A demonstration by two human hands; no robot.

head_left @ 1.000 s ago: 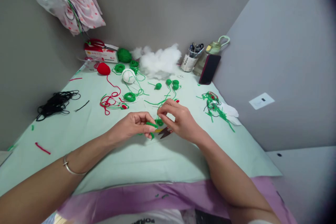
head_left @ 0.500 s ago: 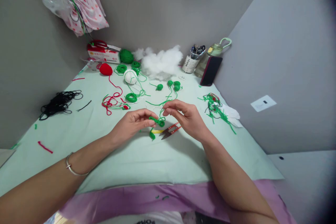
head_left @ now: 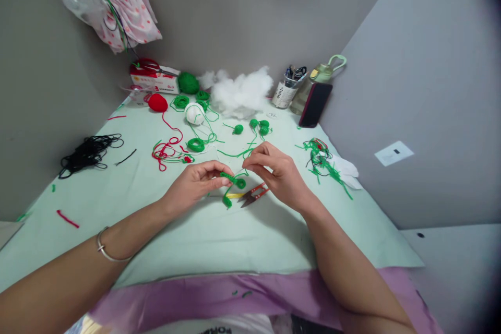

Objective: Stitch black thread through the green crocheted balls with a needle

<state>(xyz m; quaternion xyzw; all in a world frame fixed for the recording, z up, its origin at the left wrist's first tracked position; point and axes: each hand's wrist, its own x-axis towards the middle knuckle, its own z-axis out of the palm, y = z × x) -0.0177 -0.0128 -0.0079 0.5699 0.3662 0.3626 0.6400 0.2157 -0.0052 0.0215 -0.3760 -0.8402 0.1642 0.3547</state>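
Note:
My left hand [head_left: 194,183] pinches a small green crocheted piece [head_left: 239,183] between thumb and fingertips; its round, ringed end sticks out to the right. Close beside it, my right hand [head_left: 276,175] has thumb and forefinger closed on a thin, needle-like tool [head_left: 239,171] that points at the piece. Green yarn loops near the right fingertips. Below the hands lie orange-handled thread snips [head_left: 255,195], their blades toward the left, with a slim yellow stick [head_left: 235,196] next to them. A small green crocheted scrap [head_left: 227,202] hangs or lies under the piece; I cannot tell which.
White stuffing [head_left: 242,91] is heaped at the back, near a green yarn ball [head_left: 188,83] and a red one [head_left: 158,103]. Small green balls [head_left: 263,128] lie beyond my hands. Black cord [head_left: 88,155] is at left, yarn scraps [head_left: 323,159] and a phone [head_left: 315,105] at right.
My right hand has shifted slightly up, and its fingers have closed in more tightly. The crocheted piece has turned a little in my left hand, which stays in place.

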